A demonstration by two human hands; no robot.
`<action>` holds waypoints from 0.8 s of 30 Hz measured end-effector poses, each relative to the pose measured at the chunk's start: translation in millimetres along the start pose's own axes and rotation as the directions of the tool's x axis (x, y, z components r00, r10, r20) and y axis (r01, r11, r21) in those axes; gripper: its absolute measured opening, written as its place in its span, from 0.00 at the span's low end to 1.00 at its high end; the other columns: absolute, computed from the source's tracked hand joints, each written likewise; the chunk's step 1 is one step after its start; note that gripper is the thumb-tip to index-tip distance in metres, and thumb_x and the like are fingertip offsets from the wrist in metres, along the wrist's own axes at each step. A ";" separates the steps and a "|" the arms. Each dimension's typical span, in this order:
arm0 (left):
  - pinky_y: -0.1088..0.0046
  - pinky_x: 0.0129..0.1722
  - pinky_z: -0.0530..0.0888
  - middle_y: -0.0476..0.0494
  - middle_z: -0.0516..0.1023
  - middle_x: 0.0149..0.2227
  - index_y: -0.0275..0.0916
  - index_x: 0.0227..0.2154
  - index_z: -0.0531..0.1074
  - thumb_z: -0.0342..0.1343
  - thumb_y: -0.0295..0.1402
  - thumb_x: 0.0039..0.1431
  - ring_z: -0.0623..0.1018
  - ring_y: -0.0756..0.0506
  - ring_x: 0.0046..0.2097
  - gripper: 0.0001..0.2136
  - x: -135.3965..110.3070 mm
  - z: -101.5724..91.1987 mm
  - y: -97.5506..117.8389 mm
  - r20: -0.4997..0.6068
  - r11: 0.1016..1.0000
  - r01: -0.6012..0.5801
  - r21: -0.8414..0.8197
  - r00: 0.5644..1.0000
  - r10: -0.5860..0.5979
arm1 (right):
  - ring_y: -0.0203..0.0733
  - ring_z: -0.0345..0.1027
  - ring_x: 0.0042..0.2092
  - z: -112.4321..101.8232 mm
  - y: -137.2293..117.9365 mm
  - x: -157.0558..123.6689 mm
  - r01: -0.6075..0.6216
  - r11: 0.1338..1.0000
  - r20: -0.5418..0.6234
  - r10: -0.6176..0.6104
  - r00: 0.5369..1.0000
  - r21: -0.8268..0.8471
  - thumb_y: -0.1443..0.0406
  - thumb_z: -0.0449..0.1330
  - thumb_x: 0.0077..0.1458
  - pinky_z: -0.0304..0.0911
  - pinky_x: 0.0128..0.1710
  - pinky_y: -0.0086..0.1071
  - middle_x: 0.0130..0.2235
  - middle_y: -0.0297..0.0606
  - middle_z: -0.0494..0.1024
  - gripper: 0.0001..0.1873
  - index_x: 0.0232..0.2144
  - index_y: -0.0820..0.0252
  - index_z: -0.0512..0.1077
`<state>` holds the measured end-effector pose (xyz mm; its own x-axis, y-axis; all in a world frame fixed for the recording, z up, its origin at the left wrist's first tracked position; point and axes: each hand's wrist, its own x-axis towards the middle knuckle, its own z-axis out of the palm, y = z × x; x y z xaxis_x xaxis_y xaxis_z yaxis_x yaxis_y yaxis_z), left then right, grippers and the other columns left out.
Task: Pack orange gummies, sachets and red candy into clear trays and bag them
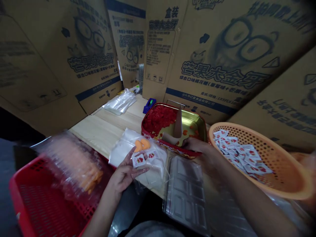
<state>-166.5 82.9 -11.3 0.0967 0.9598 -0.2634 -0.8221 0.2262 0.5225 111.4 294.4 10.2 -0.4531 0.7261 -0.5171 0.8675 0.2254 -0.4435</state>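
My left hand has its thumb and fingers around a clear plastic bag. Two small white sachets with red print and a few orange candy-like pieces show at this bag. Beneath lies a stack of clear bags. My right hand reaches over the near rim of a red tin with a gold inside, its fingers closed and their tips partly hidden. Near them lie loose orange pieces. A cardboard divider parts these from a heap of red pieces.
An orange basket with several sachets stands right. Clear moulded trays lie at the front edge. Left, a red basket holds bagged orange pieces. A blue tape dispenser, more bags and tall cartons stand behind.
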 end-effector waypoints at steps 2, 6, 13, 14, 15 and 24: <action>0.46 0.56 0.59 0.47 0.71 0.52 0.52 0.60 0.47 0.46 0.12 0.39 0.71 0.40 0.52 0.44 1.5 -0.4 1.8 -0.006 1.000 -0.010 0.007 1.000 0.010 | 0.36 0.65 0.26 -6.1 4.2 -1.3 -0.008 1.000 -0.041 0.009 0.999 0.026 0.67 0.58 0.41 0.58 0.23 0.27 0.26 0.37 0.75 0.10 0.29 0.64 0.73; 0.48 0.56 0.59 0.48 0.72 0.51 0.52 0.59 0.49 0.47 0.11 0.39 0.73 0.42 0.50 0.43 4.0 -4.2 3.2 -0.010 0.999 -0.029 0.015 1.000 0.030 | 0.35 0.63 0.26 -19.6 3.1 -23.5 0.099 0.986 -0.207 -0.070 0.976 0.136 0.59 0.59 0.42 0.58 0.24 0.27 0.25 0.34 0.71 0.11 0.26 0.62 0.70; 0.51 0.54 0.64 0.49 0.75 0.46 0.51 0.57 0.54 0.50 0.13 0.39 0.78 0.43 0.40 0.41 12.2 -3.6 -5.4 -0.016 0.998 -0.025 0.063 1.000 0.026 | 0.36 0.65 0.31 6.3 -65.9 -80.0 0.389 0.883 -0.137 -0.365 0.921 0.264 0.60 0.57 0.47 0.60 0.30 0.29 0.30 0.35 0.73 0.10 0.31 0.60 0.70; 0.51 0.53 0.65 0.50 0.74 0.46 0.51 0.57 0.55 0.50 0.12 0.38 0.78 0.44 0.40 0.41 13.2 -2.7 -7.1 -0.024 0.998 -0.030 0.060 0.999 0.031 | 0.36 0.65 0.32 14.5 -76.3 -81.2 0.431 0.872 -0.118 -0.415 0.902 0.232 0.63 0.57 0.48 0.60 0.31 0.29 0.31 0.35 0.73 0.08 0.30 0.60 0.71; 0.51 0.53 0.65 0.50 0.74 0.47 0.51 0.56 0.56 0.50 0.12 0.38 0.78 0.44 0.40 0.40 13.8 -1.8 -8.4 -0.034 0.998 -0.035 0.053 0.999 0.037 | 0.36 0.65 0.33 22.4 -85.0 -80.7 0.470 0.861 -0.098 -0.460 0.883 0.195 0.65 0.57 0.47 0.60 0.32 0.29 0.31 0.35 0.73 0.06 0.29 0.60 0.71; 0.51 0.54 0.64 0.48 0.72 0.50 0.49 0.55 0.57 0.50 0.12 0.37 0.77 0.43 0.43 0.40 9.4 -2.6 -5.5 -0.063 0.999 -0.044 0.031 0.997 0.046 | 0.37 0.65 0.35 45.8 -100.6 -67.6 0.520 0.837 -0.039 -0.522 0.852 0.168 0.68 0.56 0.51 0.60 0.37 0.30 0.32 0.36 0.74 0.07 0.30 0.63 0.74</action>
<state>-162.5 90.2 -18.8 0.0237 0.9569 -0.2895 -0.8080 0.1888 0.5581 45.4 192.9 56.3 -0.8310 0.5261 -0.1809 0.4558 0.4574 -0.7635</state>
